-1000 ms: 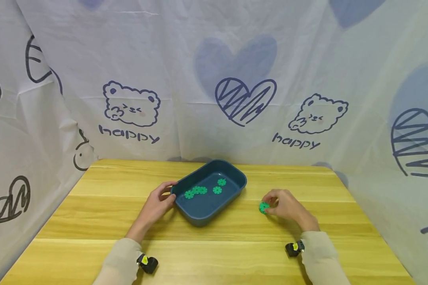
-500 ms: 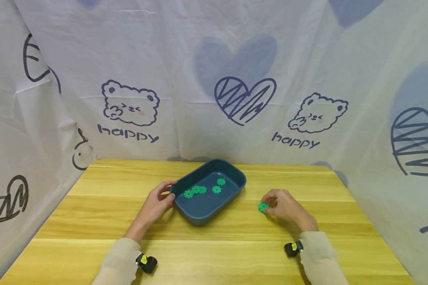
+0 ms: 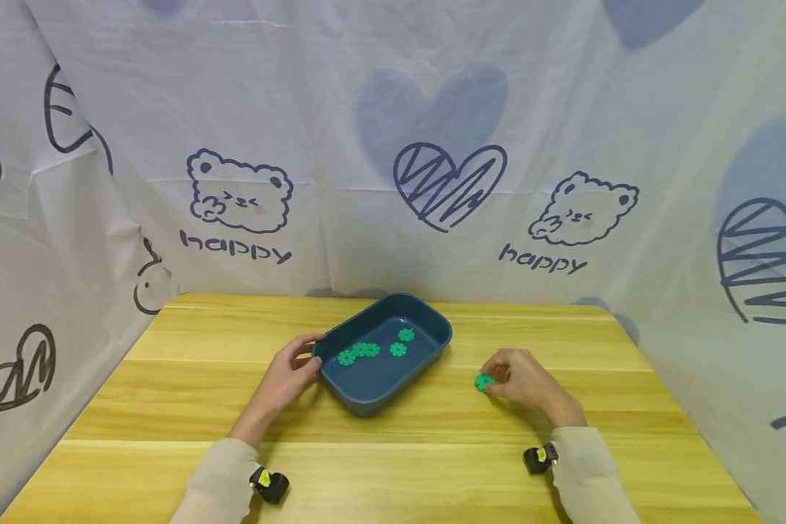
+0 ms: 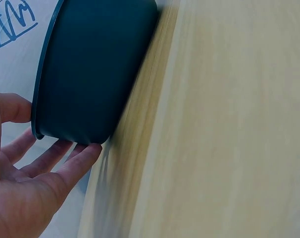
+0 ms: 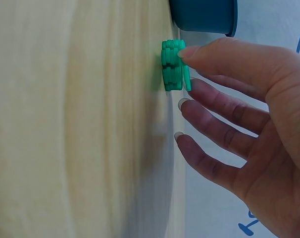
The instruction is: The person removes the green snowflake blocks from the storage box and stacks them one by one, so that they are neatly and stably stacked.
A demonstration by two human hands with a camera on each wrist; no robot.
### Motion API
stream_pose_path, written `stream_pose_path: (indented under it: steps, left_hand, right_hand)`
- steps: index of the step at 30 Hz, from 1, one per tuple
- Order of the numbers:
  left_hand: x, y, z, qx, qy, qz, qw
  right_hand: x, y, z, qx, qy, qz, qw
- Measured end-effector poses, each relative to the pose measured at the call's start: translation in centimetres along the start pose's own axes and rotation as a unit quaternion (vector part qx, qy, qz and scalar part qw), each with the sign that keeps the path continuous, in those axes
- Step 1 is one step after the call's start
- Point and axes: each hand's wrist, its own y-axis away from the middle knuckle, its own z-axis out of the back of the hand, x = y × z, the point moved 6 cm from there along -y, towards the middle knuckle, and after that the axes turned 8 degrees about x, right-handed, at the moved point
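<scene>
A dark blue rectangular bin stands on the table, with several green notched plastic discs lying flat inside. My left hand holds its left end, thumb at the rim and other fingers against the outer wall. To the right of the bin, my right hand has thumb and index finger on a small stack of green notched discs on the table. The disc on top of that stack tilts slightly away from the others, at the thumb tip. The remaining right fingers are loosely bent and apart from the stack.
The wooden table runs up to a white cloth printed with hearts and bears, which hangs behind and along both sides. Each wrist carries a small black camera near a beige sleeve.
</scene>
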Motion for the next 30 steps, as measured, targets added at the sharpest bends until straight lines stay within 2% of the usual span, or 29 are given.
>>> stream_pose_path:
  steps: [20, 30]
  left_hand:
    - [0.02, 0.09, -0.01, -0.009, -0.003, 0.008, 0.9999]
    - [0.07, -0.01, 0.0, -0.008, -0.002, 0.008, 0.9999]
  right_hand:
    - [-0.14, 0.02, -0.23, 0.004, 0.007, 0.002, 1.0]
    - [0.01, 0.03, 0.74, -0.012, 0.011, 0.003, 0.9999]
